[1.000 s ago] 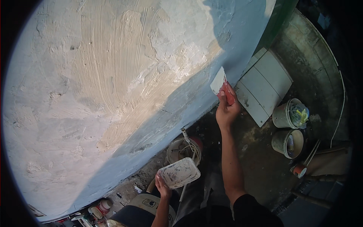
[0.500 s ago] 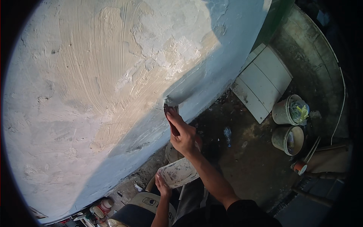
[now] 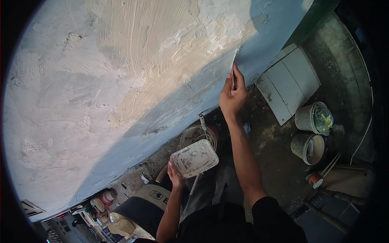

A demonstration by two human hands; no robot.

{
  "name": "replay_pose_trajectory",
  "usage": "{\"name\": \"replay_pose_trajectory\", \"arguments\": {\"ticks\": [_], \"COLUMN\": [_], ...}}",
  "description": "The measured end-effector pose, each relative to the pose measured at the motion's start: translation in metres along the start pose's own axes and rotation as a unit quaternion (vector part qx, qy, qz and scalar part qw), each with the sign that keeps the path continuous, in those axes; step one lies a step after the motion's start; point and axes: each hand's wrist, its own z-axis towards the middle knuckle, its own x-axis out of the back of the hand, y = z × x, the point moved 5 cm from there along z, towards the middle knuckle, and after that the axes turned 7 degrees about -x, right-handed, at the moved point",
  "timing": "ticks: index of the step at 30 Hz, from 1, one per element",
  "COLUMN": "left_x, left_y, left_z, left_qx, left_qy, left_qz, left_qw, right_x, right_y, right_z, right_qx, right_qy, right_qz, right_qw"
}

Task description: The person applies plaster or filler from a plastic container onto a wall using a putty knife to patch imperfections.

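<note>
My right hand (image 3: pixel 234 99) is closed around the handle of a putty knife (image 3: pixel 233 65). The knife is seen nearly edge-on, its blade end against the wall (image 3: pixel 52 97). Beige, ridged filler (image 3: pixel 158 77) covers part of this pale wall, and a bluish shadow lies along its lower side. Low in front of me, my left hand (image 3: pixel 175 177) grips one edge of a shallow rectangular tray (image 3: pixel 196 157) smeared with whitish paste. The fingers under the tray are hidden.
Behind the tray stands a bucket (image 3: pixel 187 137) with a hose. Pale boards (image 3: pixel 289 83) lean at the right, near two dirty buckets (image 3: pixel 304 118) (image 3: pixel 302 149), one holding a plastic bag. A small orange pot (image 3: pixel 315 180) is by some sticks. A dark rounded container (image 3: pixel 137 210) sits lower left.
My right hand and the putty knife have moved up and to the right along the wall. The tray in my left hand now shows more of its inside. The view has shifted slightly.
</note>
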Motion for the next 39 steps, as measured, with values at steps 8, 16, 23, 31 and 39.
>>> {"name": "replay_pose_trajectory", "arguments": {"ticks": [8, 16, 23, 31, 39], "left_x": [-0.027, -0.045, -0.024, -0.014, -0.005], "left_y": [0.028, 0.085, 0.085, 0.084, 0.085], "left_z": [0.003, -0.019, -0.03, -0.044, -0.047], "left_qx": [0.079, 0.074, 0.05, 0.057, 0.067], "left_qy": [-0.012, -0.046, -0.036, -0.029, -0.037], "left_qz": [-0.189, -0.274, -0.307, -0.309, -0.303], "left_qw": [0.979, 0.958, 0.95, 0.949, 0.95], "right_x": [0.027, 0.097, 0.109, 0.125, 0.141], "right_y": [-0.059, -0.098, -0.119, -0.137, -0.147], "right_z": [-0.099, -0.26, -0.271, -0.281, -0.277], "right_qx": [0.154, 0.355, 0.372, 0.399, 0.44], "right_qy": [-0.244, -0.46, -0.488, -0.486, -0.505], "right_qz": [-0.099, -0.308, -0.313, -0.32, -0.342], "right_qw": [0.952, 0.753, 0.725, 0.708, 0.66]}}
